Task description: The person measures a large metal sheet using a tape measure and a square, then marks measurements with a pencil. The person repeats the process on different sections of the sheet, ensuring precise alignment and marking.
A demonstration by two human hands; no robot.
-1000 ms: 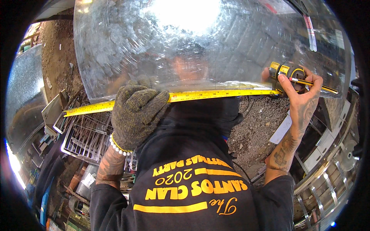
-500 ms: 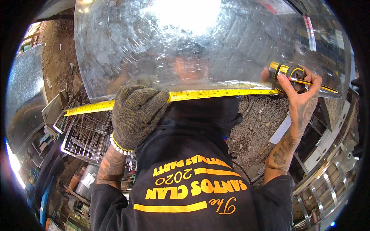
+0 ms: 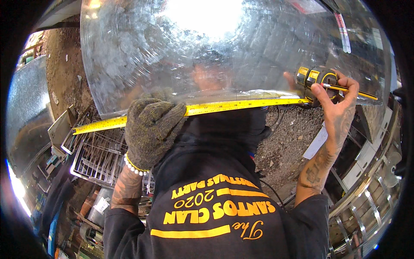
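A shiny metal sheet [image 3: 142, 56] lies in front of me, its surface scuffed and reflecting. Along its near edge runs the yellow blade [image 3: 250, 104] of a tape measure, with the blade's free end sticking out past the sheet's left corner. My left hand [image 3: 153, 129], in a grey-green knit glove, is closed over the blade at the sheet's edge. At the right, my bare right hand [image 3: 338, 101] grips the black-and-yellow tape measure case [image 3: 322, 77]. A yellow-and-black pencil [image 3: 364, 94] is also held in its fingers, pointing right.
Below the sheet's left corner stands a wire rack [image 3: 97, 157]. Gravel ground [image 3: 286, 142] shows at the right, with a pale strip [image 3: 316, 142] by my right forearm. A ladder-like metal frame [image 3: 366, 216] lies lower right. A red-and-white strip [image 3: 343, 32] rests on the sheet.
The view has shifted slightly. Both hands keep their grips, and the blade stays along the sheet's near edge.
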